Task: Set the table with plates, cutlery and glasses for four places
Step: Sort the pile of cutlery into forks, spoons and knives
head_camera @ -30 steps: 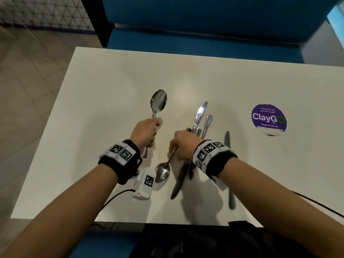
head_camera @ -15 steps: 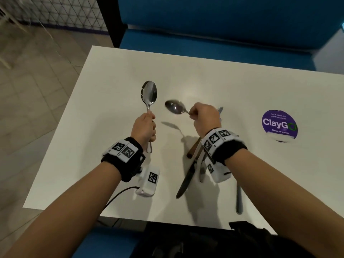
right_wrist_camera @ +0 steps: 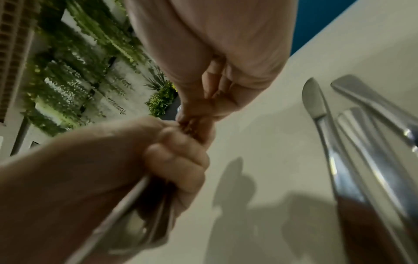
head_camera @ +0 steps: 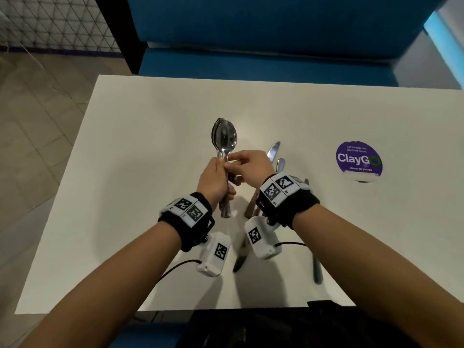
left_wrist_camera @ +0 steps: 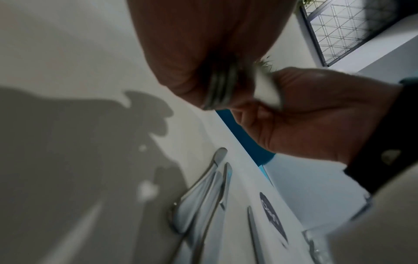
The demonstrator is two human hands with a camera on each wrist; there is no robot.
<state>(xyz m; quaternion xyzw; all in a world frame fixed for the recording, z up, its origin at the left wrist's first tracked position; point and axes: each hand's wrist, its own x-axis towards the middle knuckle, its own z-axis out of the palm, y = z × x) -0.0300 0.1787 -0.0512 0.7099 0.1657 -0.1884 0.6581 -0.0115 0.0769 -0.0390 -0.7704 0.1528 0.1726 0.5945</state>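
Two steel spoons point(head_camera: 224, 136) stand stacked together, bowls up, above the middle of the white table point(head_camera: 140, 172). My left hand point(head_camera: 220, 169) grips their handles in a fist; the handle ends point(left_wrist_camera: 218, 91) stick out below my palm. My right hand point(head_camera: 229, 163) comes from the right and pinches the spoon necks just above the left fist; in the right wrist view its fingertips point(right_wrist_camera: 192, 123) meet the left hand point(right_wrist_camera: 172, 160). Several knives point(head_camera: 273, 149) lie on the table under my right wrist, partly hidden. No plates or glasses show.
One knife point(head_camera: 315, 262) lies apart near the front right edge. A round purple ClayGo sticker point(head_camera: 359, 159) sits on the table to the right. A blue bench point(head_camera: 251, 61) runs behind the table. Tiled floor point(head_camera: 37, 121) lies off the left edge.
My right hand lifted a second spoon off the table and carried it left to the spoon in my left hand; both spoons are now stacked in the left fist.
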